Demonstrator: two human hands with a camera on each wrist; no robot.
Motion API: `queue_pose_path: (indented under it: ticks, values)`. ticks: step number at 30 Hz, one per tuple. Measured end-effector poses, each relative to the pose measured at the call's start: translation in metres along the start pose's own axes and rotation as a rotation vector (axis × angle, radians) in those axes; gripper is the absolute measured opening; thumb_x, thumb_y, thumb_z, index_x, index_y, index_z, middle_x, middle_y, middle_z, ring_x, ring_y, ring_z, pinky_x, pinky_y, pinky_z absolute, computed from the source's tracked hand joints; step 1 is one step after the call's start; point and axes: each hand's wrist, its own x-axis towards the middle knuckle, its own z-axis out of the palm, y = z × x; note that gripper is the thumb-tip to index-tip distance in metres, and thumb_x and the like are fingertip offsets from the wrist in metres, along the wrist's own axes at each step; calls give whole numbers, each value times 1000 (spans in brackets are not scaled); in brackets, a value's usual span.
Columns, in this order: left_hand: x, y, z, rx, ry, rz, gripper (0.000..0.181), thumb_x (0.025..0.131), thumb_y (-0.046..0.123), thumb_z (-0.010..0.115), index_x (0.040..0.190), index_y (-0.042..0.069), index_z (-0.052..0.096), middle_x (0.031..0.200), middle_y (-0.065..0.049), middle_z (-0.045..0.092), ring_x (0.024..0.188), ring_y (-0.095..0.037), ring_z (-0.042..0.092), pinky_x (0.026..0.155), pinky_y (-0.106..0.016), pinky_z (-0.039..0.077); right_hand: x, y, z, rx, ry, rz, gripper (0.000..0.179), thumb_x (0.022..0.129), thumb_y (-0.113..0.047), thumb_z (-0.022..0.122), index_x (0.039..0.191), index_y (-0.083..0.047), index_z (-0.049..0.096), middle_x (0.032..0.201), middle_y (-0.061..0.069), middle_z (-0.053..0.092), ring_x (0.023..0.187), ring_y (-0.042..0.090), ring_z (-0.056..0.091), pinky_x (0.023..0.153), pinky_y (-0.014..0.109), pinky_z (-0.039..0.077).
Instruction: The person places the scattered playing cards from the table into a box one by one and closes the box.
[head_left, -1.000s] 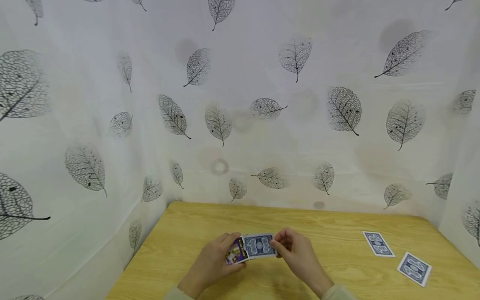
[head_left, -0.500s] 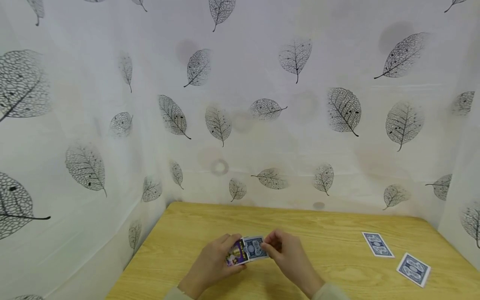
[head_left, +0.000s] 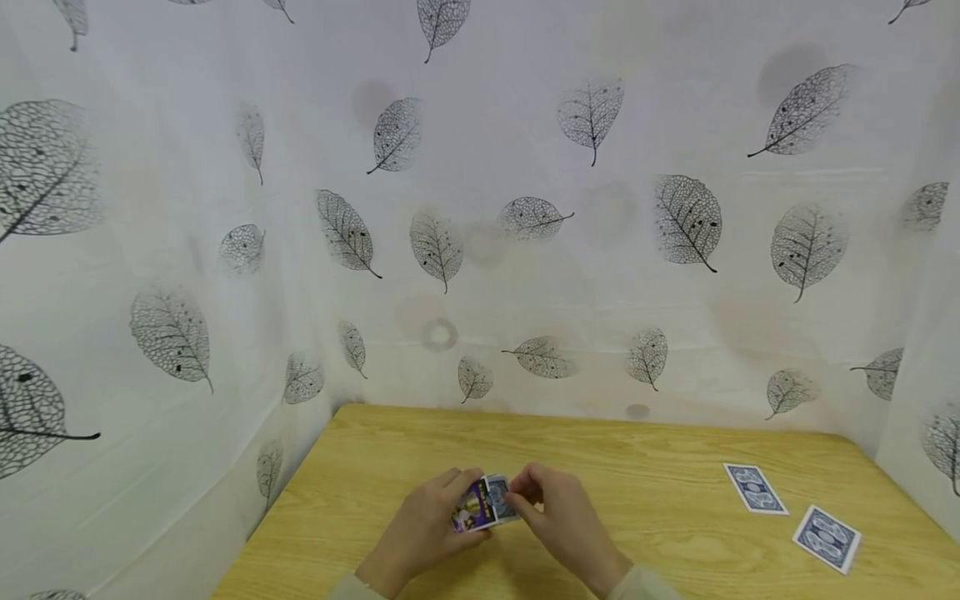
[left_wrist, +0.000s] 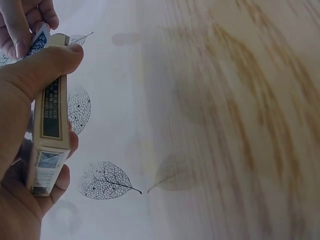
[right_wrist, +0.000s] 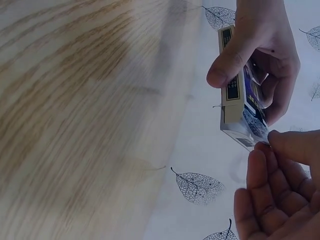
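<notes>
My left hand (head_left: 426, 525) grips a small playing-card box (head_left: 471, 505) with a purple printed face and cream sides. In the left wrist view, its thumb lies along one narrow side of the box (left_wrist: 51, 112) and fingers wrap underneath. From the box's right-hand end juts a blue-backed playing card (head_left: 498, 493), mostly inside the box. My right hand (head_left: 561, 515) pinches the card's outer end between thumb and index finger. The right wrist view has those fingertips right at the box's mouth, with the other fingers loosely curled.
Two spots on the right of the wooden table (head_left: 660, 467) hold blue-backed cards: one card (head_left: 756, 488) farther back, and another card (head_left: 827, 538) nearer the front right. A white curtain (head_left: 510, 275) with leaf prints surrounds the table's back and sides.
My right hand has moved left, sliding the blue-backed card into the box, so much less of it shows. My left hand and the box have hardly moved.
</notes>
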Motion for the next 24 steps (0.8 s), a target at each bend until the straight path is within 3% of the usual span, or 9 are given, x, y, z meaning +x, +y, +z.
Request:
queue_pose_path:
  ticks: [5, 9, 13, 24]
  values:
    - [0, 1, 0, 7, 0, 0, 67, 79, 35, 96, 133, 12, 64, 103, 2, 70, 84, -1, 61, 72, -17, 57, -2, -1, 3, -106, 18, -24, 8, 96, -18, 80, 98, -14, 74, 92, -7, 72, 83, 3, 64, 74, 25, 58]
    - [0, 2, -1, 15, 7, 3, 68, 78, 35, 97, 133, 12, 64, 102, 3, 70, 84, -1, 60, 72, -18, 56, -3, -1, 7, -181, 34, -52, 10, 94, -22, 83, 100, -16, 77, 104, -4, 67, 99, 13, 65, 87, 36, 60]
    - [0, 2, -1, 13, 8, -5, 67, 77, 35, 97, 132, 13, 64, 101, 3, 69, 82, 0, 58, 71, -17, 55, -4, 0, 9, -196, 14, -71, 12, 95, -24, 83, 103, -16, 79, 113, -1, 66, 108, 18, 64, 93, 43, 60]
    - [0, 3, -2, 3, 1, -13, 65, 78, 35, 96, 131, 13, 65, 100, 3, 69, 82, 0, 58, 70, -17, 55, -6, 0, 9, -195, -27, -138, 13, 99, -25, 78, 106, -14, 80, 116, 1, 67, 108, 22, 65, 91, 41, 59]
